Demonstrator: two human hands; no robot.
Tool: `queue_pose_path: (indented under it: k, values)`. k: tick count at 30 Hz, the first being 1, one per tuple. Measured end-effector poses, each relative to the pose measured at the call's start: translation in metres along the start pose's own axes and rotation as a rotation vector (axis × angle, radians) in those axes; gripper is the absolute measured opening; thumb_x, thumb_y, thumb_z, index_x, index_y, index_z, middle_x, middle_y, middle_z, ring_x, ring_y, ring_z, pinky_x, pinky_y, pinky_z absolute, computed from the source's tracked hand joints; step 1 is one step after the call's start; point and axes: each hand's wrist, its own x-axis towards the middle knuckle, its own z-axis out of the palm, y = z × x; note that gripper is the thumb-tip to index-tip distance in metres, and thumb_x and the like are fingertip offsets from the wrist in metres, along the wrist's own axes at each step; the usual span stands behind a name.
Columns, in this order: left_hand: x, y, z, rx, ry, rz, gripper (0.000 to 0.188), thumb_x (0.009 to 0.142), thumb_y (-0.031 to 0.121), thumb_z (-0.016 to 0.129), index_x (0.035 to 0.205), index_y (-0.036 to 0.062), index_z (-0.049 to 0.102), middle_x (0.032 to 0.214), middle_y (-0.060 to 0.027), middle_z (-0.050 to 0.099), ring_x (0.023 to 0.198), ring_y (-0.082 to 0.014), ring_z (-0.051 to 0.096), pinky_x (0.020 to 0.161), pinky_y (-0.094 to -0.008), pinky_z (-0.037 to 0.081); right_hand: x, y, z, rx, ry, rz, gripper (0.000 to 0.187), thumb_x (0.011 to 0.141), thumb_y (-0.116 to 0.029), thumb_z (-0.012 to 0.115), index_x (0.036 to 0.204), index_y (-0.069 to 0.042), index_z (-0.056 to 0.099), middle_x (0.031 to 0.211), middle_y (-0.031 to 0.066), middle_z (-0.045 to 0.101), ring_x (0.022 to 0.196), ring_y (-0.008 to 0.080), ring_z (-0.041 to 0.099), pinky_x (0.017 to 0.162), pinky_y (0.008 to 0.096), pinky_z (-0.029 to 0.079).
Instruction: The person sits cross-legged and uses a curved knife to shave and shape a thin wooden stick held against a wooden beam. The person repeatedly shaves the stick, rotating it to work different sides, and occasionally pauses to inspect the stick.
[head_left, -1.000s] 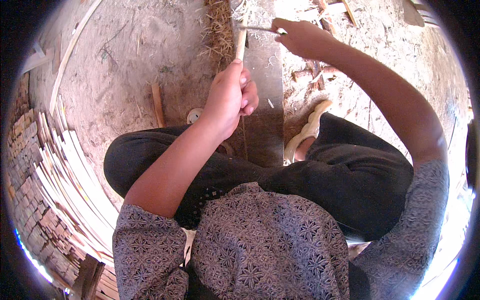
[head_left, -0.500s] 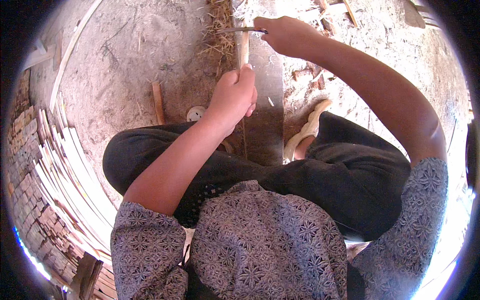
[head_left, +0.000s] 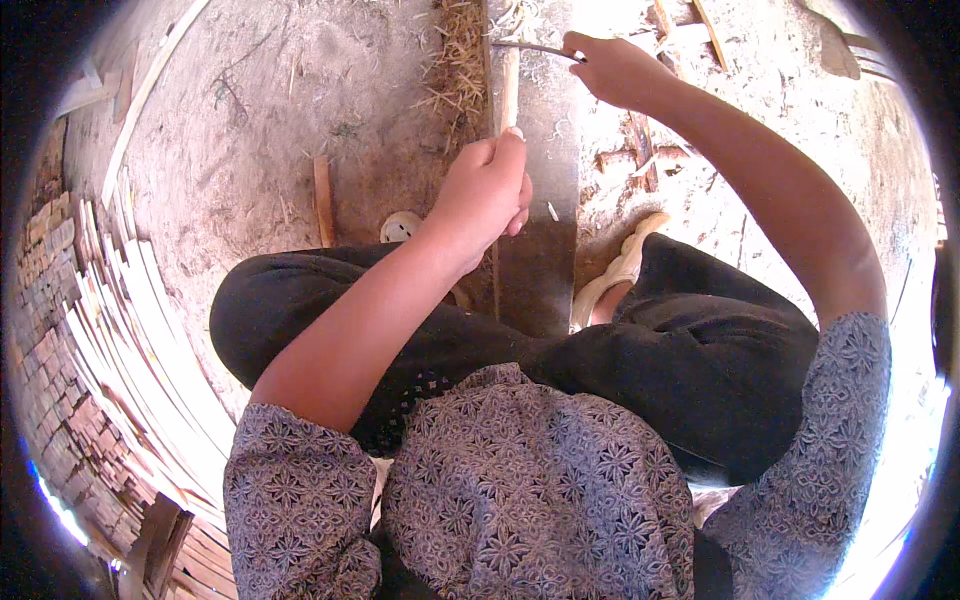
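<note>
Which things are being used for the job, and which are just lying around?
In use:
pale stick, in the left hand
thin blade, in the right hand
plank beneath the stick

Seemingly just lying about:
shavings beside the plank
brown wooden strip on the ground
pale strips at the left

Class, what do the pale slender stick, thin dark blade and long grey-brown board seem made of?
Pale, slender stick: probably bare wood or bamboo, given its light tone and nearby thin straw-coloured shavings.
Thin, dark blade: likely metal, given its slim profile; finish unclear.
Long, flat grey-brown board: seemingly worn, unpainted wood, given its patchy surface.
</note>
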Motion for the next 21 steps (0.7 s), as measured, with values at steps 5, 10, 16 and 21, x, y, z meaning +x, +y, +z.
queue_pose_path:
  k: [5,10,16,21]
  values:
    - [-0.002,-0.006,-0.005,-0.004,0.004,-0.013,0.041,0.107,0.041,0.037,0.076,0.0144,0.041,0.053,0.0029,0.037,0.041,-0.0121,0.037,0.043,-0.0302,0.028,-0.056,-0.039,-0.036,0.108,-0.057,-0.03,0.026,0.1,-0.025,0.057,0.123,-0.014,0.057,0.078,0.0187,0.069,0.078,0.037,0.071,0.072,0.0506,0.054]
    - [0.001,-0.005,0.002,-0.008,0.013,0.003,0.042,0.107,0.041,0.038,0.074,0.015,0.041,0.052,0.003,0.036,0.041,-0.0122,0.038,0.042,-0.0305,0.027,-0.039,-0.032,-0.024,0.004,-0.013,-0.005,0.026,0.101,-0.027,0.055,0.125,-0.016,0.056,0.084,0.0207,0.071,0.082,0.0405,0.071,0.075,0.0539,0.055]
    - [0.001,-0.006,0.002,0.009,0.029,-0.01,0.041,0.106,0.041,0.04,0.075,0.0151,0.041,0.052,0.0033,0.037,0.041,-0.0121,0.037,0.042,-0.03,0.026,-0.028,-0.04,-0.016,0.014,-0.005,0.056,0.029,0.102,-0.03,0.054,0.127,-0.015,0.057,0.083,0.0228,0.07,0.083,0.0425,0.07,0.074,0.0565,0.054]
    - [0.001,-0.002,-0.003,-0.072,0.011,-0.002,0.043,0.107,0.035,0.039,0.071,0.0115,0.041,0.055,-0.0007,0.042,0.042,-0.0141,0.041,0.044,-0.0319,0.035,-0.048,-0.036,-0.028,0.136,0.024,-0.086,0.033,0.102,-0.023,0.049,0.131,-0.012,0.06,0.076,0.0192,0.067,0.073,0.0361,0.069,0.071,0.0492,0.053]
